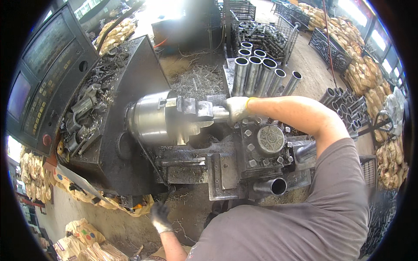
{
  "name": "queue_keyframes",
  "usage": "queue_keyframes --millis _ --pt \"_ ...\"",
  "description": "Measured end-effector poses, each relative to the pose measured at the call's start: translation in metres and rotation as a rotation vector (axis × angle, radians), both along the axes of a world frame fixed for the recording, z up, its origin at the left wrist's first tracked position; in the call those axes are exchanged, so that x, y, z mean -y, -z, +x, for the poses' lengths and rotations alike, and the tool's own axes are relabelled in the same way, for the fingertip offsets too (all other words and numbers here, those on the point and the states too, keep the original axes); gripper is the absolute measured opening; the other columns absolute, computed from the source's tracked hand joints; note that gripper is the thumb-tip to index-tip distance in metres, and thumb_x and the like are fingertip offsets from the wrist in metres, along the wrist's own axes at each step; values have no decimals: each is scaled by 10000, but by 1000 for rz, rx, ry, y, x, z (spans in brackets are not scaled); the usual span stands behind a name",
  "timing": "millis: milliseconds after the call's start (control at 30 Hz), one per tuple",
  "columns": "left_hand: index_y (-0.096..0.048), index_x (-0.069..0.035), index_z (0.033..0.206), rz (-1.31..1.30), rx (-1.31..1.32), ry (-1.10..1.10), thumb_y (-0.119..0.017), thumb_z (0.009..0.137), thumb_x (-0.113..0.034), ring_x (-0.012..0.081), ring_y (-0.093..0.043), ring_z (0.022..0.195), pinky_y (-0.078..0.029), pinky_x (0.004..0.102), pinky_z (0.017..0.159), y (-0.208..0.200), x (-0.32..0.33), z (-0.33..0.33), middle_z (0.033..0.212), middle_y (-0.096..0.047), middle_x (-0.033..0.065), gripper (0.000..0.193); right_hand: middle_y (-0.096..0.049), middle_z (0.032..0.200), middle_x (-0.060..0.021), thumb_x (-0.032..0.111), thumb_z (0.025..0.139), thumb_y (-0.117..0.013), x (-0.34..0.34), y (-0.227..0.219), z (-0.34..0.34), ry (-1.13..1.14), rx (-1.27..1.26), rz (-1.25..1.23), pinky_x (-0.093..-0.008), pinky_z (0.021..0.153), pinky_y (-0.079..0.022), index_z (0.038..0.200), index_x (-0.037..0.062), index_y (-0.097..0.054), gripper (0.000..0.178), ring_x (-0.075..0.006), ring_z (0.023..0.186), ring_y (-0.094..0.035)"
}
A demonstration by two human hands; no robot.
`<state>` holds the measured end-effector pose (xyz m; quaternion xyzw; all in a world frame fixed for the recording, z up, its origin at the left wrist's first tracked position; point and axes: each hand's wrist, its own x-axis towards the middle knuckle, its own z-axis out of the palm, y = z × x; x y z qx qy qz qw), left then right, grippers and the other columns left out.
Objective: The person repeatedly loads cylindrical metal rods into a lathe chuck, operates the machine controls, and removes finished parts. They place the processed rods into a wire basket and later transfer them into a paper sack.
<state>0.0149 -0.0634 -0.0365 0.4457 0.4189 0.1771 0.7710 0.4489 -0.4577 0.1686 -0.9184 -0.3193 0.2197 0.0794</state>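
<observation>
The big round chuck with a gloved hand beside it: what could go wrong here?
If the chuck turned, it might catch the gloved right hand, which is on the metal piece at its jaws. The tool post has protruding bolts close to that forearm, so a slip could bruise it. The upright tubes beyond the arm might topple if bumped.

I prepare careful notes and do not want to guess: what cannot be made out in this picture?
All in the head view:
Metal piece: left end hidden by the chuck, right end by the right hand.
Left hand: blur and dark fingers hide whether it holds anything.
Left forearm: cut off by the lower edge.
Control screen: too small and slanted to read.
</observation>
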Motion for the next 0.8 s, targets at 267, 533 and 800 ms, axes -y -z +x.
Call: queue_keyframes --millis 267,533,800 --pt "-582 -179 932 -94 76 -341 -522 1063 -596 127 -467 662 -430 329 639 -26 -75 -15 756 -499 -45 442 -807 1020 -133 415 769 -849 21 -37 -1 24 -211 -131 -370 787 -625 1164 44 -789 546 -246 840 -766" --pt "-522 -250 836 -57 36 -182 -581 1080 -527 86 -383 577 -329 261 508 -26 -101 -19 691 -449 -83 373 -799 1026 -127 357 687 -867 -50 -51 -15 136 -263 118 -382 760 -602 1077 21 -794 520 -231 832 -734" --pt "-617 -20 1376 412 -265 -308 -590 1090 -473 160 -600 686 -501 319 584 -31 -102 -21 977 -666 76 537 -748 1244 -255 292 830 -772 -4 -137 -92 103 249 290 -446 1022 -577 1390 -23 -643 655 -383 1169 -728"
